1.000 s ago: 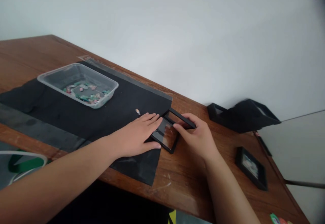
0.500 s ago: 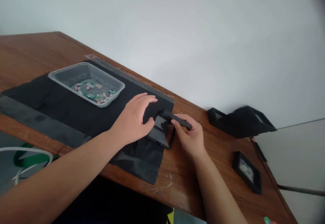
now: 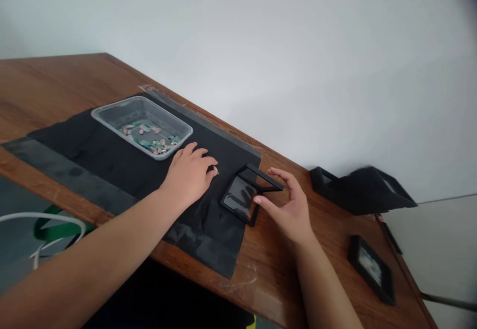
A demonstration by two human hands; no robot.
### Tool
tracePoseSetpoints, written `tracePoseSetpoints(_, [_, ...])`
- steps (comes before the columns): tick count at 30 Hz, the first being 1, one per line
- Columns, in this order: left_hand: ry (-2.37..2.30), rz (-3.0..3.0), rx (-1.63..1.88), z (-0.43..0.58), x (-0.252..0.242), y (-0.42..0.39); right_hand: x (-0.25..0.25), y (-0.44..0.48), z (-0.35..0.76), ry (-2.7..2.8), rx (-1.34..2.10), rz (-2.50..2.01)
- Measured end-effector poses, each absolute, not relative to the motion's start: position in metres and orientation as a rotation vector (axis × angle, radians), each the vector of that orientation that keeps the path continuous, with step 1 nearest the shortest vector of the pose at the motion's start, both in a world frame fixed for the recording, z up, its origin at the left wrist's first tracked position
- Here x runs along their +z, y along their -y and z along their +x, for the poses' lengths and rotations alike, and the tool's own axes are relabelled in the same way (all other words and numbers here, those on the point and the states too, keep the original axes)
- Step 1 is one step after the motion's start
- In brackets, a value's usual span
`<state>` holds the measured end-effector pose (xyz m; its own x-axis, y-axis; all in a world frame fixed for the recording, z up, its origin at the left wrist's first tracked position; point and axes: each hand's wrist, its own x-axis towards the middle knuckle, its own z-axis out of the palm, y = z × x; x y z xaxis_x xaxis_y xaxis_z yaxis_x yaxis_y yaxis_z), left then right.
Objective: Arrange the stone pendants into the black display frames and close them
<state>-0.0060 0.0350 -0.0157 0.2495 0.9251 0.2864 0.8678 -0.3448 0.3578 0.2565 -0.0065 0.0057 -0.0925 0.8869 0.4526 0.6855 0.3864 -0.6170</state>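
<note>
Head view: a pale wall [image 3: 238, 60] is seen behind a brown wooden table [image 3: 67, 80], on which a black sheet [image 3: 93, 142] is spread. Towards the far left of the sheet, a clear tub [image 3: 156, 113] is set. Dark boxes [image 3: 346, 192] are stacked by the wall, and a black framed case [image 3: 370, 269] is laid farther right. The left hand [image 3: 190, 175] is held low over the sheet, fingers loosely curled. The right hand [image 3: 288, 209] is held partly open, thumb and fingers parted around the raised lid [image 3: 266, 175] of a black hinged frame [image 3: 240, 197], placed across the sheet's right edge; contact cannot be told. Coloured pieces [image 3: 160, 145] are contained in the tub. One small pale piece [image 3: 215, 169] is seen between the left thumb and forefinger; whether it is gripped cannot be told.
</note>
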Motion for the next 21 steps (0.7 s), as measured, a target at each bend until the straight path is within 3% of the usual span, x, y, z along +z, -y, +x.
tracePoseSetpoints(14, [-1.425, 2.185, 0.855, -0.007, -0.004, -0.042, 0.02, 0.017, 0.268, 1.727, 0.113, -1.22])
tracePoseSetpoints(21, [-0.969, 1.551, 0.911, 0.004, 0.009, -0.033, 0.026, 0.022, 0.262, 1.718, 0.017, -1.168])
